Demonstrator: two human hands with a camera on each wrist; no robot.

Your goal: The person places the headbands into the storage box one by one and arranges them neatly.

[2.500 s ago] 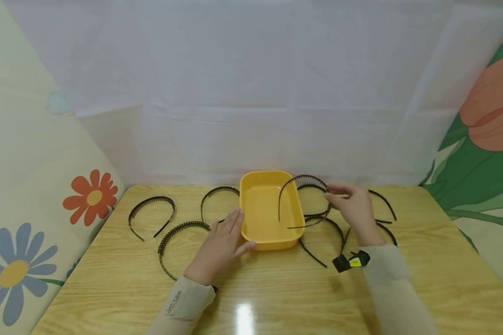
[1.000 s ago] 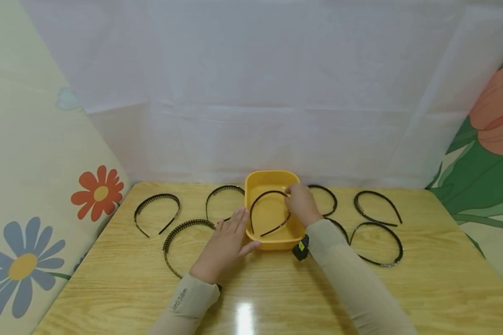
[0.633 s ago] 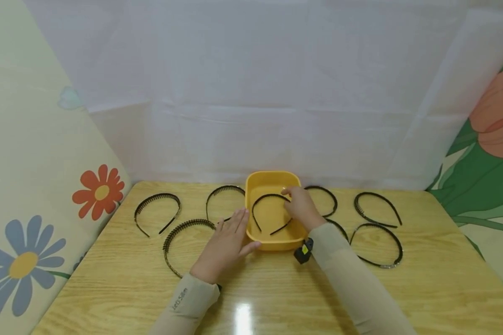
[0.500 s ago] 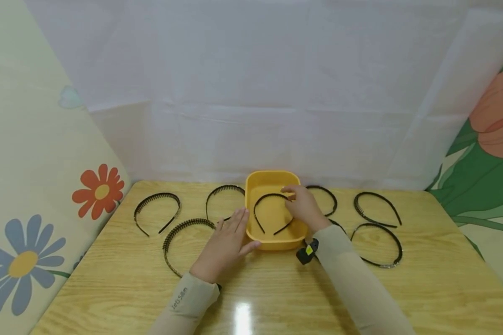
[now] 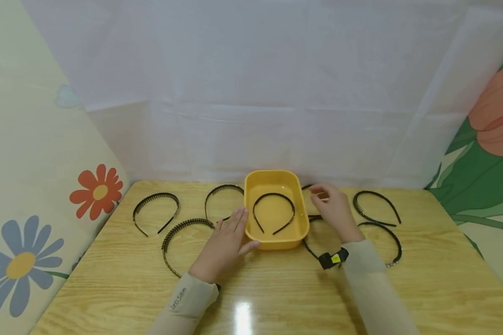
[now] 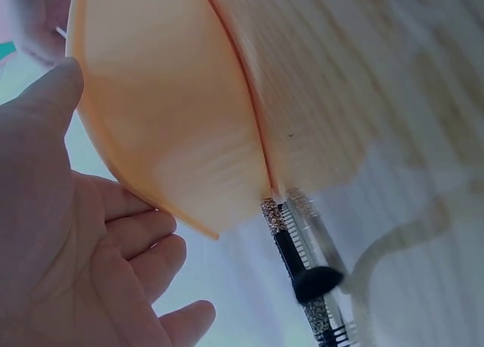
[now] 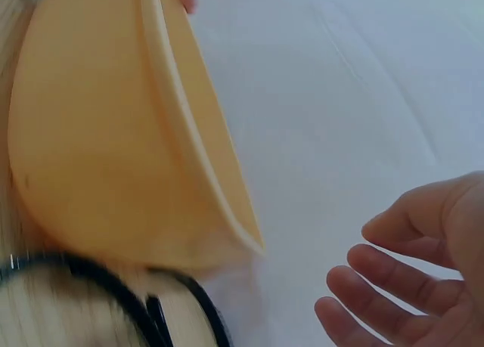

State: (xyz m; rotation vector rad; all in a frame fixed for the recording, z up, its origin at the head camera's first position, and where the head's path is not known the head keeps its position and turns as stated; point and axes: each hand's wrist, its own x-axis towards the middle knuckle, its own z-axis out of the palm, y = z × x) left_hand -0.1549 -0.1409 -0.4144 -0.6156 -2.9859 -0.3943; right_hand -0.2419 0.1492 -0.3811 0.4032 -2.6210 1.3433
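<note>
A black toothed headband lies inside the yellow plastic basin, its open ends toward the near side. My left hand rests against the basin's left rim with straight fingers; in the left wrist view its fingertips touch the rim. My right hand hovers just right of the basin, fingers loosely bent and holding nothing, as the right wrist view also shows. Beneath it, two black headbands on the table, the nearer headband among them, are partly hidden by the hand and wrist.
Left of the basin lie a headband at the far left, another headband behind my left hand, and a thicker toothed headband in front. Two more, a back headband and a front headband, lie at the right. A white cloth hangs behind the table.
My right hand carried the headband leftward into the basin, let go of it there and moved back right, out past the rim. My left hand stayed at the basin's left side.
</note>
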